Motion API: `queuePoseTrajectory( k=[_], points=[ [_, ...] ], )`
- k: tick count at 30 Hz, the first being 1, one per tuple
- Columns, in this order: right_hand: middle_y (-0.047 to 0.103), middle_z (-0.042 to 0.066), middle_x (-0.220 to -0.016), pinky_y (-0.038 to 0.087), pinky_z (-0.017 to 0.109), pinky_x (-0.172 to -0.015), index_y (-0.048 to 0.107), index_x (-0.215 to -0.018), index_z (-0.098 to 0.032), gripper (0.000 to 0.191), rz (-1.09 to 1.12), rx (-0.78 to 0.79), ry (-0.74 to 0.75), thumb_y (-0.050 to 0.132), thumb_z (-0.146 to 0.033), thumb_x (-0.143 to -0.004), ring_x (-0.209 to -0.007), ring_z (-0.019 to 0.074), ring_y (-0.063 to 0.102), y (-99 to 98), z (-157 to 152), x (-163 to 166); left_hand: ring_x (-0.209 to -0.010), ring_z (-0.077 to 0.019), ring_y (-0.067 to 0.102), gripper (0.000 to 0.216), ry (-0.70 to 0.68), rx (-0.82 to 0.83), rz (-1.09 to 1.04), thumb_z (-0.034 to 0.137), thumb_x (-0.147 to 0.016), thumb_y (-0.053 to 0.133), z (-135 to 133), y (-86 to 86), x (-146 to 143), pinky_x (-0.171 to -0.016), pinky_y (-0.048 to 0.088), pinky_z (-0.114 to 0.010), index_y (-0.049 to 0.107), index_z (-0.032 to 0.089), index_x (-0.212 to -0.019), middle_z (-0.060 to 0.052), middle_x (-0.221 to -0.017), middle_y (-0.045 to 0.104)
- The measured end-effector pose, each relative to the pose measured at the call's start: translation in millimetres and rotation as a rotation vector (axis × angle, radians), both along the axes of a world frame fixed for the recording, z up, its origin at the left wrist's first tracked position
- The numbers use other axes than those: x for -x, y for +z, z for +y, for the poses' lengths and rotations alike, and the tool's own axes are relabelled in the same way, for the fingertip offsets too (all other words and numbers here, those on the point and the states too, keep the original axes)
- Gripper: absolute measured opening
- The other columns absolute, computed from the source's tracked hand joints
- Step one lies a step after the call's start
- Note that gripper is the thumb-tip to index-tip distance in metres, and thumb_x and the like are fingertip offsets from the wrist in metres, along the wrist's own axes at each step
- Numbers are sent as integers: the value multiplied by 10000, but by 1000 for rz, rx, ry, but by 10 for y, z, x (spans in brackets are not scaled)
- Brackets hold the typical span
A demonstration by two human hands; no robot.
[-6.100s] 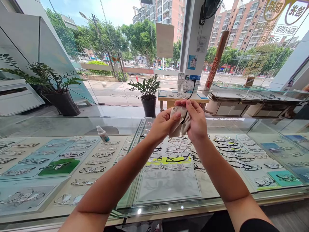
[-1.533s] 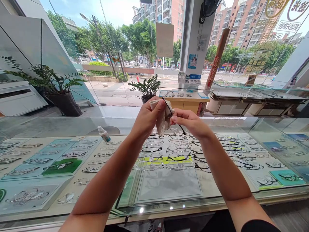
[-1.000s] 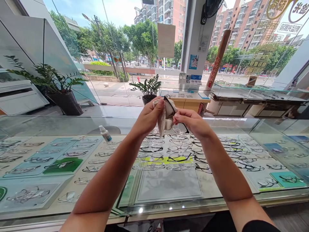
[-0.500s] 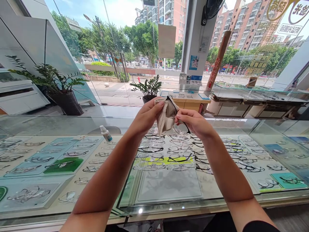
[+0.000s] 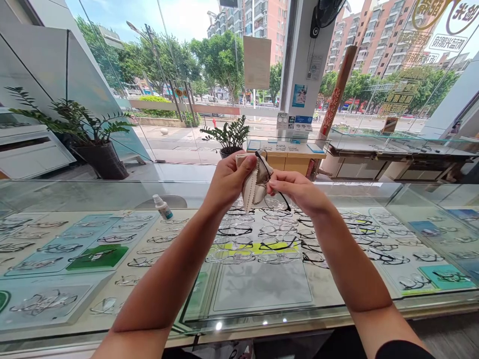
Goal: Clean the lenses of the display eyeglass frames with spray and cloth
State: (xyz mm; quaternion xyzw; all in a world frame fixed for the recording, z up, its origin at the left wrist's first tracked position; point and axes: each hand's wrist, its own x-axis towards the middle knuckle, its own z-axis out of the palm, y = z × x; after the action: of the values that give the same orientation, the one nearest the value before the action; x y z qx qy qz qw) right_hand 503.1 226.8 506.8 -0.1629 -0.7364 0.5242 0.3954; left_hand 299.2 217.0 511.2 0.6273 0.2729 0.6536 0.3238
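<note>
- Slanting down to the right between both sets of fingers, a pair of dark-rimmed glasses (image 5: pixel 264 165) is held in the air above the glass counter (image 5: pixel 93 192); its upper rim lies by the left fingertips and its lower dark part shows just below the right ones.
- Folded at the left fingertips, a pale cloth (image 5: pixel 250 189) with a zigzag edge hangs below the thumb and covers part of the glasses.
- Gripping the cloth, the left hand (image 5: pixel 232 175) has its thumb laid across the top; its other fingers curl behind, mostly hidden.
- Pinching the glasses near their middle, the right hand (image 5: pixel 294 188) closes thumb and forefinger, the remaining fingers bent in; exactly which part they grip cannot be told.
- Reaching forward from the lower corners, the forearms converge, the right wrist bent inward; both upper arms are cut off, with a black sleeve (image 5: pixel 398 349) at the lower right.
- Lying below the fingers, rows of spectacles (image 5: pixel 279 244) show through the counter, some blocked by the forearms.
- Standing left of the left fingers, a white spray bottle (image 5: pixel 162 207) has a label too small to read.
- Rising beyond the left fingers, a potted plant (image 5: pixel 225 133) has its pot largely hidden by that hand.
</note>
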Motion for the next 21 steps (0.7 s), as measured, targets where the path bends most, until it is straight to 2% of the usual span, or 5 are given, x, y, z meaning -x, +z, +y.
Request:
queuePoseTrajectory(
  k=[3, 13, 21],
  points=[
    [649, 9, -829, 446, 371, -888, 692, -775, -226, 273, 4, 0, 8, 774, -441, -922, -845, 177, 552, -16, 10, 11, -523, -106, 440, 563, -7, 26, -40, 695, -810, 902, 6, -8, -25, -480, 330, -269, 624, 209, -749, 26, -627, 550],
    [656, 18, -840, 438, 383, -893, 693, -778, -227, 260, 24, -13, 29, 766, -416, -942, -861, 187, 560, -54, 26, 50, -539, -75, 524, 614, -127, 86, -230, 659, -728, 981, 56, -70, -149, -482, 430, -191, 580, 199, -785, 43, -662, 568],
    [638, 19, -848, 447, 379, -865, 682, -769, -231, 274, 27, 8, 8, 774, -452, -903, -846, 187, 535, -58, 29, 109, -465, -94, 566, 634, -160, 115, -290, 591, -714, 1010, -13, -75, -250, -426, 467, -209, 496, 237, -828, 73, -632, 585]
  ],
)
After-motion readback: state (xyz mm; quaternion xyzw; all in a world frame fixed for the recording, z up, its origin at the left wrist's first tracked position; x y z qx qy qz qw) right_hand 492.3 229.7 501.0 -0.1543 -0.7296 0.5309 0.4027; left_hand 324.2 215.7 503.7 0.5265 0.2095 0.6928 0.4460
